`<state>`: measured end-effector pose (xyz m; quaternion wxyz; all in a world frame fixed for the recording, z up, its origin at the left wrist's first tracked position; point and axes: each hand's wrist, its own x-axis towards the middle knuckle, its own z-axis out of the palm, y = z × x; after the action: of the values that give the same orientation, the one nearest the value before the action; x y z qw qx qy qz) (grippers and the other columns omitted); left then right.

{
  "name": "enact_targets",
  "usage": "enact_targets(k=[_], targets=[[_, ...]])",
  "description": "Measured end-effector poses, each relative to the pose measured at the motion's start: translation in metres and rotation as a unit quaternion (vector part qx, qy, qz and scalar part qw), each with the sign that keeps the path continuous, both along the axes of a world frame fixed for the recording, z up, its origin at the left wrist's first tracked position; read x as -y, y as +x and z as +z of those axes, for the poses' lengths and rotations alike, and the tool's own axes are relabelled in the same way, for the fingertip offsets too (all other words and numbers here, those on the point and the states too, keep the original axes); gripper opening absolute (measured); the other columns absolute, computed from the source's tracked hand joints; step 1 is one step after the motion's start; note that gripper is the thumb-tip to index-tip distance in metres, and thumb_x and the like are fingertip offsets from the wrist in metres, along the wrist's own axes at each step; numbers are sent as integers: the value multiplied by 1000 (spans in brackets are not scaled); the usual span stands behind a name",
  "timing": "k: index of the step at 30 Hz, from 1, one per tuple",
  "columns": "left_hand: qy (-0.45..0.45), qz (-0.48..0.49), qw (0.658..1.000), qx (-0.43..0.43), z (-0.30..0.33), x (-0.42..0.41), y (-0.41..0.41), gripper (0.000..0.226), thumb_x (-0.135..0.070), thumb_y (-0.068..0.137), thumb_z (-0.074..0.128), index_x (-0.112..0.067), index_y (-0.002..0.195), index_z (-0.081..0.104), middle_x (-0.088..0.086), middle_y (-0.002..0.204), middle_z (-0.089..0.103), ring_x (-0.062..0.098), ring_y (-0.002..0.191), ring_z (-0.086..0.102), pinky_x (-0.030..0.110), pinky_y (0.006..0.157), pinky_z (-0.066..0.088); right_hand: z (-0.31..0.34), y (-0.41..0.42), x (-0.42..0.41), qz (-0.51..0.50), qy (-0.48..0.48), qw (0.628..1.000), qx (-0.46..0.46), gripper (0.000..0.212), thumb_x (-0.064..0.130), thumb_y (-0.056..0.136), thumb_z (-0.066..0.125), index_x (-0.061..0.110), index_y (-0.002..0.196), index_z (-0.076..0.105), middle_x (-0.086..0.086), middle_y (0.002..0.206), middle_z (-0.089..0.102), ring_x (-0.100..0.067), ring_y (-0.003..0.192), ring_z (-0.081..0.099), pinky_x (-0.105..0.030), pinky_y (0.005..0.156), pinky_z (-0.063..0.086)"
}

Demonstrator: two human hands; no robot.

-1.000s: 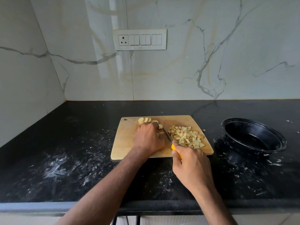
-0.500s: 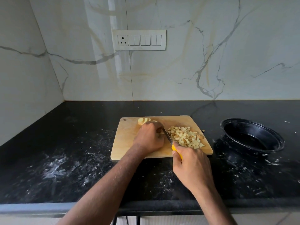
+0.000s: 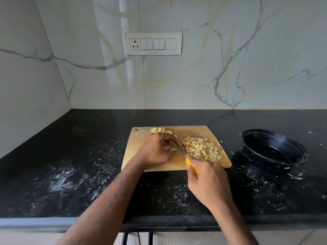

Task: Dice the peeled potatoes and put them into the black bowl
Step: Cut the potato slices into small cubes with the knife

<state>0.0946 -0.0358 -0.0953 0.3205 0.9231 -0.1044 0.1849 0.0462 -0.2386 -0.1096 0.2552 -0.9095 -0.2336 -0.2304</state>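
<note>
Dicing under way at frame centre: left hand (image 3: 155,150) curls over potato slices (image 3: 169,148) on the cutting board (image 3: 139,147), right hand (image 3: 207,179) grips the yellow-handled knife (image 3: 184,154), blade apparently against the slices. Diced potato (image 3: 201,150) heaped just right of the blade, uncut rounds (image 3: 157,130) at the board's top edge; black bowl (image 3: 273,147) at right, seemingly empty. Next move, probably: cut downward clear of the curled fingertips; nothing blocks the way to the bowl

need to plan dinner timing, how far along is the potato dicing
Done: a pile of diced potato sits on the cutting board. In hand: the left hand holds pieces while the right hand cuts with the yellow-handled knife. Left: round slices remain uncut, and the black bowl looks empty.
</note>
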Motion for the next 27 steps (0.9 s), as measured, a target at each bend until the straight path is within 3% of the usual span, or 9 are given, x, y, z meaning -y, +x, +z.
enact_targets(k=[2,4,6,11,14,16,21,24,27], targets=[[-2,16,1000,11,4,-6,-2,40,-11,73,74,-13,113,73,-6,102,73,6,87,64,3,73,42,0,-1,0,8,1,1000,-1,33,27,91,65,23,123,71,7,73,75,-6,46,49,-16,47,38],[5,31,999,20,6,-13,-2,34,-12,69,70,-17,102,76,-9,89,71,5,77,61,8,69,43,0,-2,0,18,5,1000,-2,33,26,90,66,22,122,71,7,67,73,-5,43,40,-13,46,31],[15,49,999,6,7,-18,-3,29,-10,69,71,-21,95,76,-11,80,68,2,72,60,11,65,45,0,-2,1,30,5,1000,-7,32,26,91,66,22,121,71,7,66,72,-3,40,35,-14,45,32],[17,56,998,-32,3,-19,-2,34,-33,68,77,-24,100,78,-9,75,69,10,66,60,23,59,51,0,-2,1,23,-11,999,-27,34,30,93,61,25,126,68,10,79,76,-4,47,49,-18,49,47],[0,58,998,-36,2,-17,-1,30,-28,69,84,-27,98,76,-19,70,63,-3,64,57,7,57,39,3,-3,2,-16,-12,1000,-18,34,28,92,63,24,125,69,6,80,76,-12,61,65,-25,55,52],[-5,67,997,-37,2,-16,-1,31,-27,70,86,-29,99,74,-22,74,64,-7,68,60,6,59,41,3,-4,2,-19,-3,1000,-8,33,25,90,65,22,122,71,5,74,74,-13,58,65,-24,53,51],[9,81,996,-31,-1,-15,4,35,-31,71,85,-21,104,75,-7,84,70,12,79,63,32,73,57,0,-3,2,24,11,1000,5,32,24,88,68,19,120,72,8,62,70,-6,43,51,-16,46,42],[7,76,997,-26,-2,-14,4,34,-28,73,85,-20,104,75,-7,85,70,11,80,63,29,73,57,-1,-4,1,30,-9,999,7,33,27,90,66,23,122,72,9,63,70,-5,45,46,-21,47,47],[-3,74,997,-36,-2,-16,4,39,-29,74,86,-22,110,73,-8,90,68,10,85,62,23,76,56,2,-5,1,-14,-25,1000,2,33,26,89,67,23,121,72,6,64,70,-9,48,56,-17,48,39]])
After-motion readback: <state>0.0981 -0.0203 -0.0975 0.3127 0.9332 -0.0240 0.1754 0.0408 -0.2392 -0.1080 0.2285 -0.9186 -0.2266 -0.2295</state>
